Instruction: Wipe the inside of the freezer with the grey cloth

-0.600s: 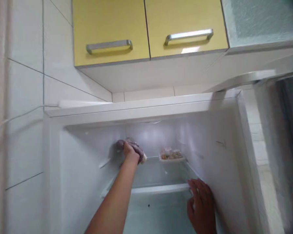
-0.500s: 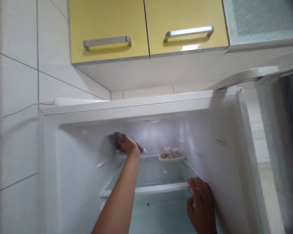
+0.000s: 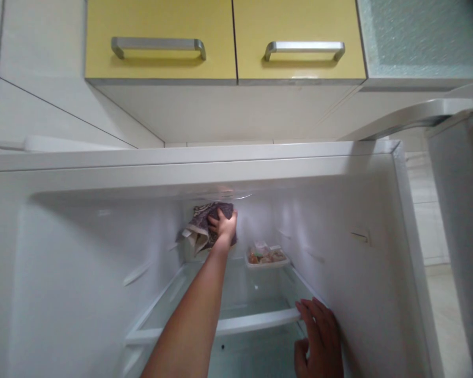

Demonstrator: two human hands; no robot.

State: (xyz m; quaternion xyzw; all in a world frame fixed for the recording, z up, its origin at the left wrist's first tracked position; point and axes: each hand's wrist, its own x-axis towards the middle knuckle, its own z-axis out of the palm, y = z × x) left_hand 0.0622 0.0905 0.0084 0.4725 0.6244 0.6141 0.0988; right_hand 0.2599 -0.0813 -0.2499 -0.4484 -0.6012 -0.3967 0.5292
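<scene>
Tiled wall [image 3: 31,68]: white, far left, with dark grout lines; a white cable end rests on the fridge's top edge just beside it.

Fridge [image 3: 189,157]: white, door swung open; its top edge runs across the whole view. Left inner wall bare, with moulded shelf rails.

Left cupboard door [image 3: 157,37]: yellow, above the fridge, brushed-metal bar handle.

Cloth [image 3: 200,228]: dark grey-purple with a pale patterned edge, bunched up against the back wall of the fridge, high in the upper compartment just under the ceiling. One corner hangs loose to the left.

Left hand [image 3: 223,224]: reached deep inside on an outstretched bare arm, fingers curled and closed on the cloth, pressing it to the back wall.

Glass shelf [image 3: 256,321]: clear, with a white front strip, below the cloth and apart from it.

Right cupboard door [image 3: 299,37]: yellow, matching bar handle, shut.

Food tray [image 3: 266,256]: small clear container holding pale and brownish pieces, standing at the back of the glass shelf, just right of the left hand and lower; not touching the cloth.

Right hand [image 3: 319,341]: low at the front, fingers spread apart and laid flat, fingertips at the right end of the shelf's white strip and against the right inner wall. Holds nothing.

Frosted panel [image 3: 421,37]: pale blue-green glass cupboard front, upper right.

Fridge door [image 3: 457,210]: open at far right, seen edge-on, grey inner face blurred.
</scene>
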